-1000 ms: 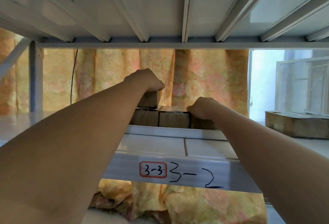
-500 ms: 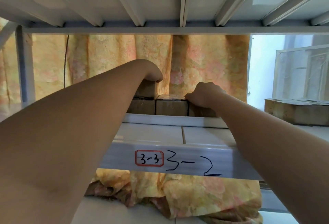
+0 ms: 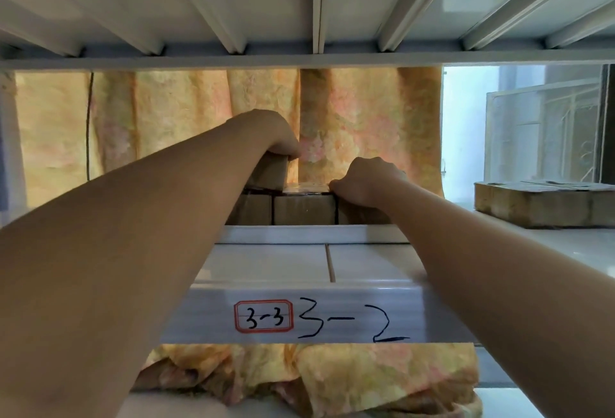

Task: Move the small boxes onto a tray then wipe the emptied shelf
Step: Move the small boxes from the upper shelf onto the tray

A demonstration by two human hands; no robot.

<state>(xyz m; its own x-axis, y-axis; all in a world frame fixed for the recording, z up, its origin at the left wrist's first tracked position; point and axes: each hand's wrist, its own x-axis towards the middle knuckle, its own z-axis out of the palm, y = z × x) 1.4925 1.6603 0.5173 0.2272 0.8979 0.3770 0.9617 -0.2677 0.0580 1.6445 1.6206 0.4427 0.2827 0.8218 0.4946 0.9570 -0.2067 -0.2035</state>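
Note:
Several small brown cardboard boxes stand in a row at the back of the white shelf point(image 3: 266, 261). The middle box point(image 3: 303, 208) is fully visible. My left hand point(image 3: 278, 136) grips an upper box point(image 3: 270, 171) stacked on the left lower box point(image 3: 254, 209). My right hand point(image 3: 364, 181) curls its fingers over the top of the right-hand box point(image 3: 361, 214), which it mostly hides. No tray is in view.
A larger flat cardboard box point(image 3: 542, 203) lies on the shelf to the right. The shelf above point(image 3: 316, 2) hangs low over my hands. An orange patterned curtain point(image 3: 186, 118) hangs behind. The shelf's front rail carries a label point(image 3: 264, 316) reading 3-3.
My left hand has shifted a little further over the upper box. My right hand stays clamped on the right box. The camera has moved slightly.

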